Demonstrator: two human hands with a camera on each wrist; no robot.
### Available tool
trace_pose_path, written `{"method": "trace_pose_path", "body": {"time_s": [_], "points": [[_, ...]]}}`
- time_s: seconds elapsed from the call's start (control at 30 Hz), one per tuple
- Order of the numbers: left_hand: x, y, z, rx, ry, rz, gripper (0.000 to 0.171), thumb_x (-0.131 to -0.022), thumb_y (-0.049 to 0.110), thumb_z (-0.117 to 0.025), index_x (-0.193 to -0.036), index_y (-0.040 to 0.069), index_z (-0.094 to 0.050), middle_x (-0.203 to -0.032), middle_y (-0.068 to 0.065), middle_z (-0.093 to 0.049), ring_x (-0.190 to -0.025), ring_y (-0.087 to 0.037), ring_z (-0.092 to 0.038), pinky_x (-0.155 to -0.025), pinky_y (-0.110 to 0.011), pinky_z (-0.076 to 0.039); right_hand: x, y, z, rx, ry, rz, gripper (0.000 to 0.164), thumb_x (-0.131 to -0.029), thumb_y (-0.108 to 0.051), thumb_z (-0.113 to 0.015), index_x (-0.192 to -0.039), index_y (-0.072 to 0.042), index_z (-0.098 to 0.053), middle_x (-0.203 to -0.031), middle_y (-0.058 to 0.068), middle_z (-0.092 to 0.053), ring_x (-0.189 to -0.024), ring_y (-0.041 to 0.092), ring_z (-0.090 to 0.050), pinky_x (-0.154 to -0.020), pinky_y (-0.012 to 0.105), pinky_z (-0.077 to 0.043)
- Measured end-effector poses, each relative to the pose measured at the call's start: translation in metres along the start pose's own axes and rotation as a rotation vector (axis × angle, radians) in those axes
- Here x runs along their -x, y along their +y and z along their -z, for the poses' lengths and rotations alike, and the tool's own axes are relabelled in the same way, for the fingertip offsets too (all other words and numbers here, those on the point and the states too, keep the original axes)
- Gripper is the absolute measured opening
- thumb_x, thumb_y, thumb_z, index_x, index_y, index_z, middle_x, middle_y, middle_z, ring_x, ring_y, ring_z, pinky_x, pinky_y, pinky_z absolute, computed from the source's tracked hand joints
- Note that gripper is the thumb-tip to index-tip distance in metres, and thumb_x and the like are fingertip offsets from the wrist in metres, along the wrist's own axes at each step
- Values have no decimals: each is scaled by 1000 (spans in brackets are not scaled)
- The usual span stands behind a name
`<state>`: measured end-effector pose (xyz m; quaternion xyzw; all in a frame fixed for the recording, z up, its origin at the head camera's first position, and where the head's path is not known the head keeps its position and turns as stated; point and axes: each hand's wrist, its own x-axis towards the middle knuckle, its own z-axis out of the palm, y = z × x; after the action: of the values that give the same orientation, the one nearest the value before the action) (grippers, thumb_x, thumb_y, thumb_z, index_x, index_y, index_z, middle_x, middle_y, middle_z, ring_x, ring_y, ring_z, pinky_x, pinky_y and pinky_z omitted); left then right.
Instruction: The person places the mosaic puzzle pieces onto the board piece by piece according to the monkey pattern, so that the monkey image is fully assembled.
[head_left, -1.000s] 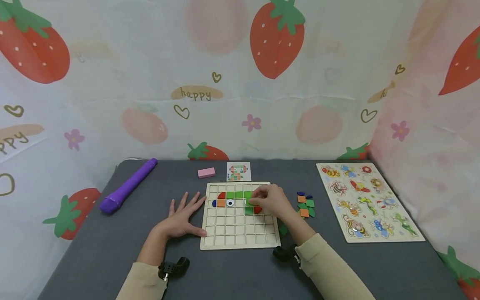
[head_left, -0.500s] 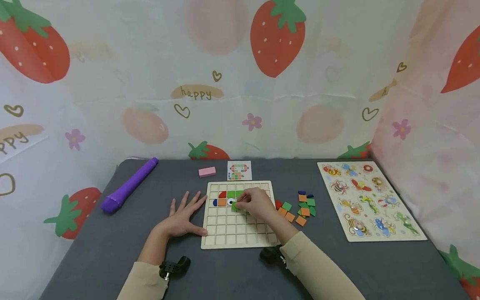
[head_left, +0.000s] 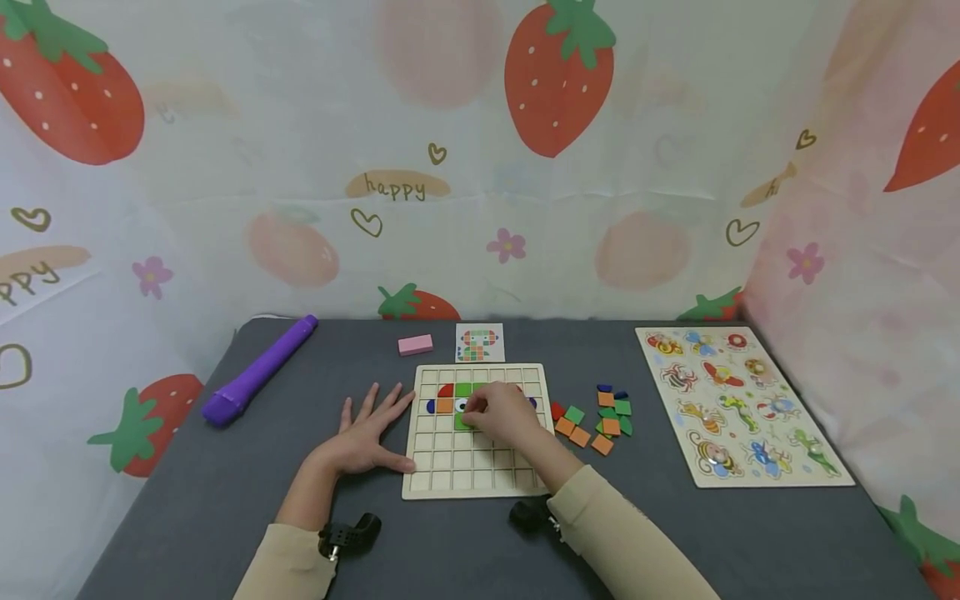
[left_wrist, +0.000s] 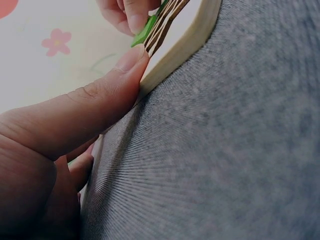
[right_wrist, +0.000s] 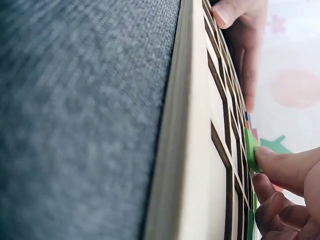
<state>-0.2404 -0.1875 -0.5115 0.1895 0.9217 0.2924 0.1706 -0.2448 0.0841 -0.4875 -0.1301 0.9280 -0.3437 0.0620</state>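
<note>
A pale wooden grid board (head_left: pixel 480 475) lies on the grey tabletop, with coloured tiles set in its upper rows. My right hand (head_left: pixel 510 415) reaches over it and pinches a green square tile (head_left: pixel 461 423) between thumb and fingers, right at the grid just below an eye tile. The right wrist view shows this green tile (right_wrist: pixel 251 150) tilted against the grid. To the left, my left hand (head_left: pixel 366 437) rests with spread fingers beside the board, its thumb (left_wrist: pixel 117 75) touching the board's edge. Red, orange and blue tiles (head_left: pixel 431 406) sit left of the eye. My right hand covers part of the pattern.
Loose orange tiles (head_left: pixel 602 444) and several green, red and blue ones lie right of the board. Behind it are a picture card (head_left: pixel 480 342) and a pink block (head_left: pixel 415 344). A purple microphone-shaped stick (head_left: pixel 258 372) lies left; an insect puzzle board (head_left: pixel 742 408) lies right.
My right hand has moved left across the board, bringing the green tile down to the grid below the left eye. Loose tiles at the right are uncovered. My left hand stays put.
</note>
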Motion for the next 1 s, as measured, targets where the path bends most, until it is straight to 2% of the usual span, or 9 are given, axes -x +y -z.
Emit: {"method": "trace_pose_path", "body": {"time_s": [0.23,0.47,0.73,1.0], "points": [[1,1,1,5,-2,7,118,-73,57,-85,-164,25,-18,-172,-8,-4,-155,-39,18,-113,-67,22,-1,-4,0,9,4,-35,7,-88,-25,-80,-86,-20,-76,-78,-8,-67,-70,10,-59,-64,30,-48],[1,1,1,11,-3,12,118,-72,57,-85,-164,25,-18,-172,-8,-4,-155,-39,18,-113,-67,22,2,1,5,-21,8,-10,7,-89,-25,-79,-90,-18,-75,-82,-7,-68,-74,10,-60,-67,30,-50],[1,1,0,23,4,3,119,-72,56,-86,-164,25,-18,-172,-8,-5,-155,-39,17,-114,-67,22,14,12,27,-51,60,5,11,-92,-22,-76,-101,-14,-77,-89,-4,-69,-80,13,-62,-67,32,-51],[2,2,-1,23,11,-5,118,-72,55,-86,-164,24,-18,-171,-9,-5,-155,-39,17,-113,-67,22,25,31,49,-84,111,-46,14,-91,-20,-77,-103,-12,-77,-88,-3,-71,-82,16,-64,-67,31,-54]]}}
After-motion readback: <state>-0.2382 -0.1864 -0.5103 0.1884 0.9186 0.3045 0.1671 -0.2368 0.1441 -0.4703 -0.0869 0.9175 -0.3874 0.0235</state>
